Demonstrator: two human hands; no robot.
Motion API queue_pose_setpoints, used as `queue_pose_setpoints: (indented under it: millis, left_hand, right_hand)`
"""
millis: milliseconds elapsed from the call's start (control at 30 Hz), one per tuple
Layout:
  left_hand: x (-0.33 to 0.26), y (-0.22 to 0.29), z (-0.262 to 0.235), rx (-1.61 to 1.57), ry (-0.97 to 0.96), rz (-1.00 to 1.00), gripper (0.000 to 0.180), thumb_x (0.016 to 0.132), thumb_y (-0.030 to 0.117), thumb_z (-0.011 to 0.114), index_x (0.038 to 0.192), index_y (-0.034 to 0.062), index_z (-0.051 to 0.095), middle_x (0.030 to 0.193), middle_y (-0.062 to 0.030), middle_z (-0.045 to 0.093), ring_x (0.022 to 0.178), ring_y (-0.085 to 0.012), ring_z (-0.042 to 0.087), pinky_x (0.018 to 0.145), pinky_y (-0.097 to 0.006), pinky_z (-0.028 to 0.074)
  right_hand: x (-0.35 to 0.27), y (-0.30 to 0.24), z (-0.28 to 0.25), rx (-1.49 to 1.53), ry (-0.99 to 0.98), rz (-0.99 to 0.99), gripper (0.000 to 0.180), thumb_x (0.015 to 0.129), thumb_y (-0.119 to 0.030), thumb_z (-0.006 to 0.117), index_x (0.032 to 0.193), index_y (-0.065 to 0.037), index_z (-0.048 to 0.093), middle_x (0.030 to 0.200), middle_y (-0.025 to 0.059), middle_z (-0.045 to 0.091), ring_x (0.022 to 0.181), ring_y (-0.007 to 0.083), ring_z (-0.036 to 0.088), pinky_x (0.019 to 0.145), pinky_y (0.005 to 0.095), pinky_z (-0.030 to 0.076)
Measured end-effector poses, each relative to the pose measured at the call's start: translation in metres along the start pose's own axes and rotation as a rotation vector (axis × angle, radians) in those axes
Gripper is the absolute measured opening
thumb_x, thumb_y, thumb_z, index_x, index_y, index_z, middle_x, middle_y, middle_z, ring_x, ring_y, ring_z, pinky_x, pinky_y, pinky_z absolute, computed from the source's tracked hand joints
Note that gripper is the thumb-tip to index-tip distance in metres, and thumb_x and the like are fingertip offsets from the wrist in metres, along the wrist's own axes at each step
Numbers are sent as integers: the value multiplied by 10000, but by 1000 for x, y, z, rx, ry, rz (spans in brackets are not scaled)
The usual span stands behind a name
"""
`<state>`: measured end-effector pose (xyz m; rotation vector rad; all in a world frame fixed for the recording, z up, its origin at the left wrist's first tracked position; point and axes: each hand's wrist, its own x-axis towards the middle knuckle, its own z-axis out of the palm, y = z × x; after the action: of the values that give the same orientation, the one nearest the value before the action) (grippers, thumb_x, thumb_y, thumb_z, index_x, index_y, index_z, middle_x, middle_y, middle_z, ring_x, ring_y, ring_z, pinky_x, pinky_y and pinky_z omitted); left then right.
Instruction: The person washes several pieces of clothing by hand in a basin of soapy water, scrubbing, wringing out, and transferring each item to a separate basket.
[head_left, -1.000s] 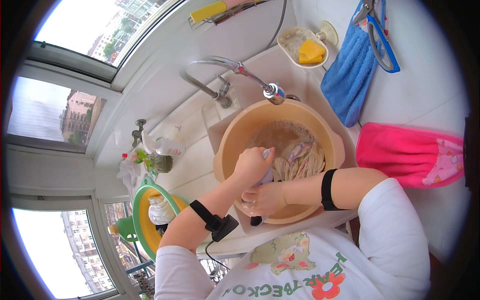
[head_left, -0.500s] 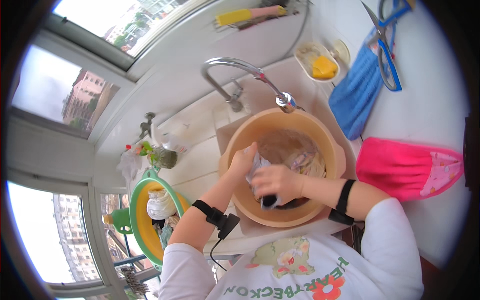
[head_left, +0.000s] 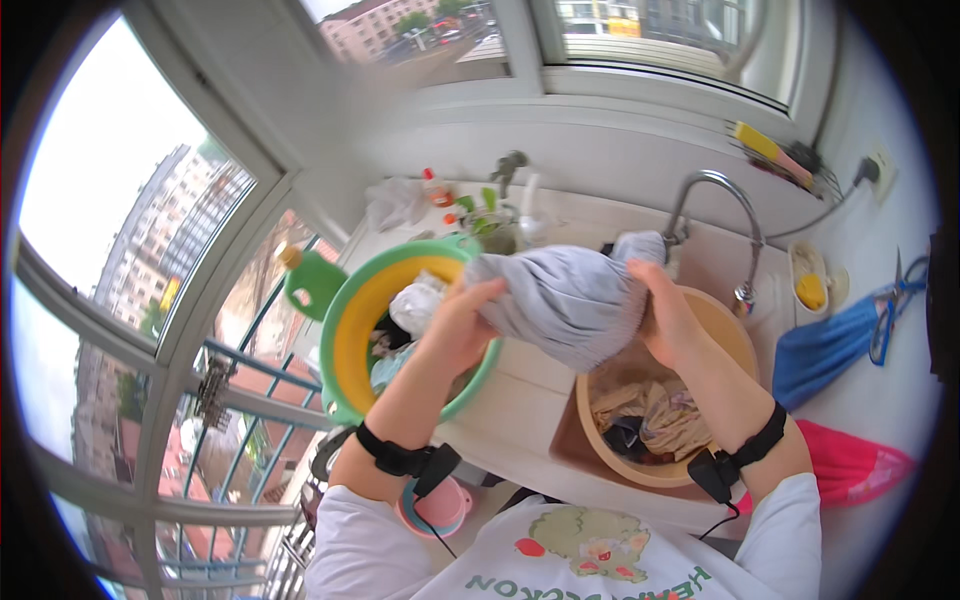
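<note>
A light grey garment (head_left: 570, 295), bunched up, is stretched between my hands above the counter and the far-left edge of the tan basin. My left hand (head_left: 462, 322) grips its left end, in front of the green-rimmed basin (head_left: 337, 350) with the yellow inside. On the right end my right hand (head_left: 668, 312) is closed, its fingers partly hidden by the fabric. Inside the tan basin (head_left: 738, 345), wet beige and dark clothes (head_left: 660, 415) lie in a heap. The green-rimmed basin holds a white bundle (head_left: 416, 304) and other cloths.
A curved chrome faucet (head_left: 712, 178) rises behind the tan basin, which sits in the sink. A green bottle (head_left: 312, 285), a potted plant (head_left: 490, 225) and a white pump bottle (head_left: 529, 210) stand around the left basin. Blue scissors (head_left: 888, 315) and towels hang at right.
My hands have come up out of the tan basin and moved left, carrying the grey garment. The view has swung left, bringing the green-rimmed basin nearer the middle.
</note>
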<state>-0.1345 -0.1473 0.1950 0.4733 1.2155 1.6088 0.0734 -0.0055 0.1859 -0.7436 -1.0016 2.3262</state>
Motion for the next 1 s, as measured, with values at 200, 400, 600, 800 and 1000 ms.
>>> queue_pose_setpoints:
  millis: [200,400,600,800,1000]
  left_hand:
    - [-78,34,-106,105,160,415,390,790,32,590,1173,70,530,1235,-102,516,1127,-237,520,929,-383,453]
    - [-119,-11,-159,1318,156,216,254,767,255,679,927,59,701,1341,-213,473,1266,-333,418,1045,-411,320]
    - [-110,0,-104,1410,271,490,196,799,216,678,910,55,695,1216,-188,585,1140,-349,536,970,-425,400]
    - [-50,-40,0,1154,-162,475,164,839,172,637,937,47,683,1144,-160,624,1048,-270,597,890,-352,447]
    - [27,-156,62,1225,-408,221,160,819,153,626,905,27,672,1018,-138,658,1016,-292,592,865,-378,457]
  right_hand:
    - [59,65,107,-455,-137,-462,642,816,-330,686,1289,11,418,1226,141,542,1162,264,492,993,361,373]
    - [88,132,91,-1571,-463,-458,589,788,-308,674,1282,-53,481,1365,191,429,1269,388,384,1047,425,329]
    - [88,96,41,-1374,-535,-607,341,878,-246,597,1152,-43,599,1289,209,504,1179,363,489,995,407,394]
    - [40,43,-101,-1451,-148,-316,309,845,-213,601,1087,-23,621,1085,199,629,1023,338,596,878,402,475]
    - [-2,87,-252,-1847,-72,193,398,757,-288,686,1051,-23,640,1023,192,651,991,341,609,883,401,471]
